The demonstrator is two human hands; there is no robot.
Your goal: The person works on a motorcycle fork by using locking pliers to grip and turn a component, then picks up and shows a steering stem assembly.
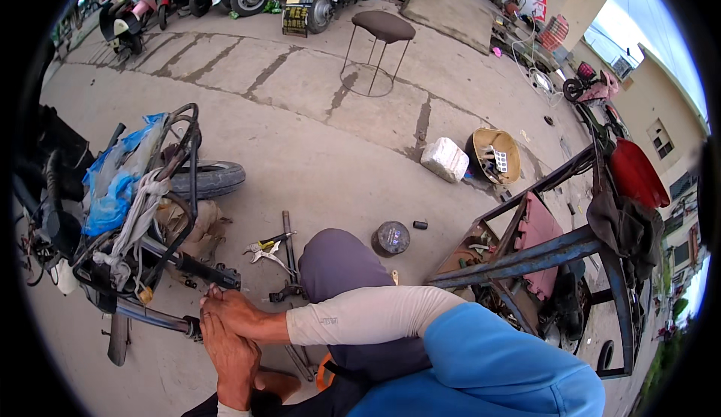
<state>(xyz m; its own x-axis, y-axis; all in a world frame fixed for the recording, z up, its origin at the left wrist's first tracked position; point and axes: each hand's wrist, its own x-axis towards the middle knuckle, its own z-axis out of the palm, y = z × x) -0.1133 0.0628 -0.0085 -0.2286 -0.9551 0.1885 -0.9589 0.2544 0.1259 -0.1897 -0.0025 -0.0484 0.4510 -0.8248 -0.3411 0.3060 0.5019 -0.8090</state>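
Note:
My two hands are together at the lower ends of a bike's front fork (161, 319), left of my knee. My right hand (236, 313), in a beige sleeve, reaches across from the right and lies over the fingers of my left hand (227, 353). Both hands look closed; whatever lies between or under the fingers is hidden. The fork's two dark tubes end right beside my fingers. On the ground just beyond lie locking pliers (268, 255), yellow-handled pliers (263, 245) and a long metal bar (288, 229) next to a dark metal tool head (285, 294).
The bike's rack carries a blue plastic sheet (124, 173) and tied cloth. Right of my knee stand a round dark tin (390, 238) and a metal-framed cart (518, 255) with parts. Farther off are a white block (446, 159), a tub (502, 154), a stool (384, 26) and parked scooters (319, 0).

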